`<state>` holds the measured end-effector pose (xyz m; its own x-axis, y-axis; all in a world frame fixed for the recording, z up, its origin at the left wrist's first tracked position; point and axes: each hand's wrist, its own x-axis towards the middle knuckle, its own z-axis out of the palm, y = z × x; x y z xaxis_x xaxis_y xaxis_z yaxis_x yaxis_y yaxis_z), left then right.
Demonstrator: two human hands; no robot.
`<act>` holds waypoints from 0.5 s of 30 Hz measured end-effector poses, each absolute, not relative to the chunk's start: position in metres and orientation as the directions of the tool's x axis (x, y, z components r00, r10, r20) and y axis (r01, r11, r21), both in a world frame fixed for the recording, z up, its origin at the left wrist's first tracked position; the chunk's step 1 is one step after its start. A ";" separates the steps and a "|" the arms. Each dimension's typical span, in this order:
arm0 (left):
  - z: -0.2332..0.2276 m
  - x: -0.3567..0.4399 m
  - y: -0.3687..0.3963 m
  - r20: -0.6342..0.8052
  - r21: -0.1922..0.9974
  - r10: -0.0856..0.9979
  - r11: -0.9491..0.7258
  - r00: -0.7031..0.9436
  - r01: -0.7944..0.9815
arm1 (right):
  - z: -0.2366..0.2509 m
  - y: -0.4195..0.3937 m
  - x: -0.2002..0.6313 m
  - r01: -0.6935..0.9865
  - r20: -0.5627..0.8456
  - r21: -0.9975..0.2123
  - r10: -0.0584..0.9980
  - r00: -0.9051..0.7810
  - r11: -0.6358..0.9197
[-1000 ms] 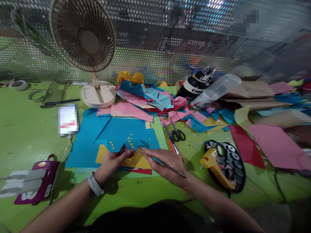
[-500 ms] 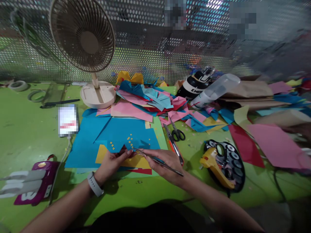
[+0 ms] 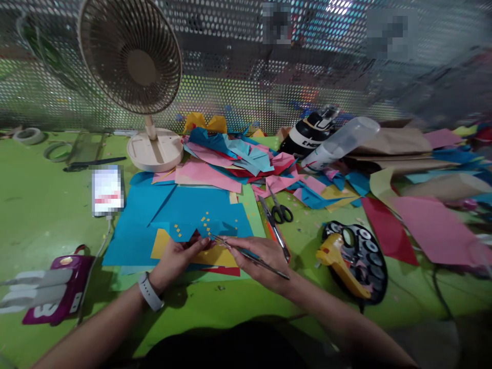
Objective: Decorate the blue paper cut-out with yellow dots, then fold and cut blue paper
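My left hand (image 3: 177, 259) pinches the lower edge of a blue paper cutout (image 3: 188, 231), thumb on top. Several tiny yellow paper squares (image 3: 205, 224) lie on and around the blue paper. My right hand (image 3: 261, 256) is closed round a pair of metal tweezers (image 3: 253, 259), whose tips reach in beside the left thumb. Whether a square sits between the tips is too small to tell. Beneath both hands lie a yellow paper sheet (image 3: 160, 245) and large blue sheets (image 3: 134, 230).
Right of my right hand are a utility knife (image 3: 277, 233), black-handled scissors (image 3: 282, 212) and a yellow glue gun (image 3: 342, 266) on a dark tray. A fan (image 3: 156, 148), paper scraps (image 3: 230, 154) and two bottles (image 3: 307, 134) stand behind. Left are a phone (image 3: 107, 190) and a power strip (image 3: 61, 287).
My hands, the tweezers and the blue cutout hold almost the same position. A dark shape at the far right edge, beside the brown paper roll, is gone.
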<state>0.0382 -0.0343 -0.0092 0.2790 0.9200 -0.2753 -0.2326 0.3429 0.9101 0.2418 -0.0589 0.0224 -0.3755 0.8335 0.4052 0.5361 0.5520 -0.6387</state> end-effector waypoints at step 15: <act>-0.008 0.038 -0.035 -0.259 0.904 0.923 0.335 0.283 -0.267 | 0.027 -0.060 0.244 0.559 0.424 -0.630 0.842 -0.334 0.539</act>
<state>0.0383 -0.0346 -0.0078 0.2831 0.9235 -0.2589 -0.2667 0.3351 0.9037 0.2444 -0.0601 0.0266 -0.3337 0.8421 0.4236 0.5591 0.5386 -0.6303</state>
